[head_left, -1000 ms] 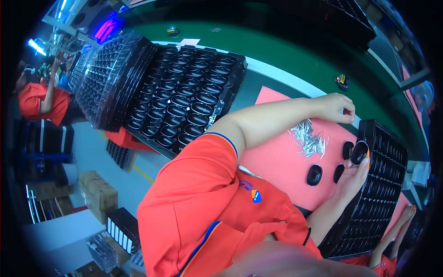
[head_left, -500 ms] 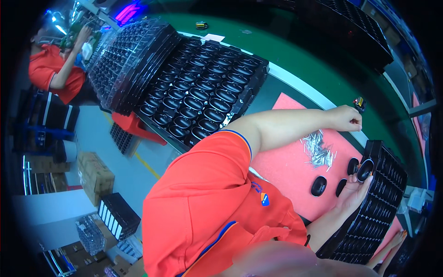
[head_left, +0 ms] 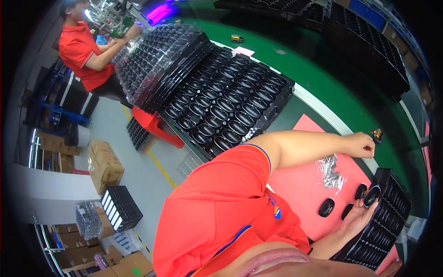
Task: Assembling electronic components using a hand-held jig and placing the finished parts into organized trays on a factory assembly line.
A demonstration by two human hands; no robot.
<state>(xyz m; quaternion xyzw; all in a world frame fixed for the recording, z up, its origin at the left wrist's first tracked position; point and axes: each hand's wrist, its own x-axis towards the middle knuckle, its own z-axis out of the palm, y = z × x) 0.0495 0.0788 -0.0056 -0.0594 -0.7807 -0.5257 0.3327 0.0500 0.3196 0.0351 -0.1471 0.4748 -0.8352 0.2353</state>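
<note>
My right hand (head_left: pixel 357 220) holds a black oval shell (head_left: pixel 372 196) with a pale rim, tilted up between thumb and fingers. Below my left arm, my left hand (head_left: pixel 361 145) is closed beside the white rail, its fingers curled; anything inside is hidden. Between the arms lies a pink mat (head_left: pixel 295 198) bearing a loose heap of thin silver pins (head_left: pixel 330 174). Several more black oval pieces rest on the mat, one apart (head_left: pixel 326 207) and others close to my right hand. Just beyond that hand stands a black compartment tray (head_left: pixel 385 221).
A large black tray (head_left: pixel 221 106) filled with oval pieces lies left of my left arm, beside stacked trays (head_left: pixel 161 64). A green belt (head_left: pixel 318 69) runs past the white rail (head_left: pixel 323 108). Another person (head_left: pixel 87 51) stands at upper left. A red stool (head_left: pixel 154 124) and cartons (head_left: pixel 105 166) stand below.
The whole view has shifted, so the scene sits lower and further right. Both my hands keep nearly the same pose, with the oval shell still in the right one.
</note>
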